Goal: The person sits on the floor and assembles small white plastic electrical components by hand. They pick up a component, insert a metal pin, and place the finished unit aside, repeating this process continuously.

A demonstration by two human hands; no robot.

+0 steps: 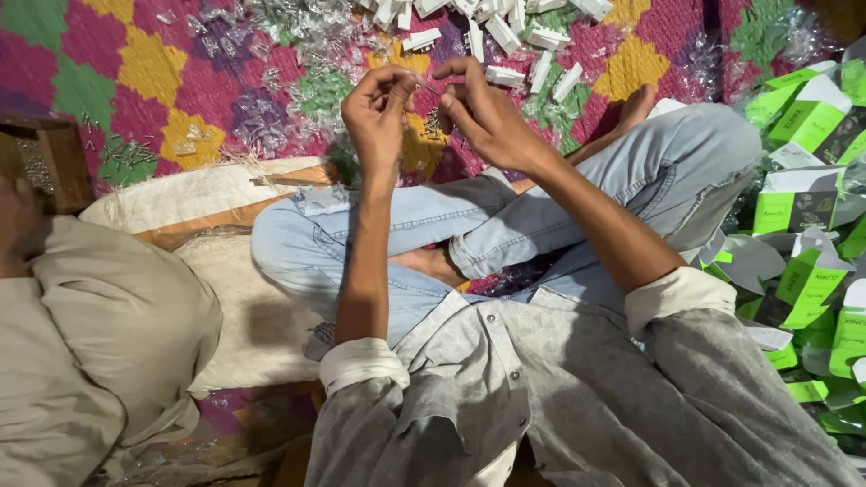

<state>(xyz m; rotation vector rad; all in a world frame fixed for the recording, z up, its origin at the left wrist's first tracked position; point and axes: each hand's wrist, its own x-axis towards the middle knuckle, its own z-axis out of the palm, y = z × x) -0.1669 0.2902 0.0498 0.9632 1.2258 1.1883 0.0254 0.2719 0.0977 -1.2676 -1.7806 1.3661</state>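
Seated cross-legged on a patterned mat (135, 63), a person works a tiny piece between both hands.

Taking the mat as landmark: along its right edge lies a heap of green-and-white cartons (807, 198); at its far edge, a scatter of small white plastic parts (505, 36) among clear plastic bags (271, 117); at its left edge, another person's beige sleeve (99, 334). Above the mat's middle, the left hand (379, 113) and right hand (487, 113) meet, each pinching a small clear bag with a thin metal piece (433, 95), too small to tell exactly. The step looks like filling or closing the bag; the next move calls for a steady fingertip grip.
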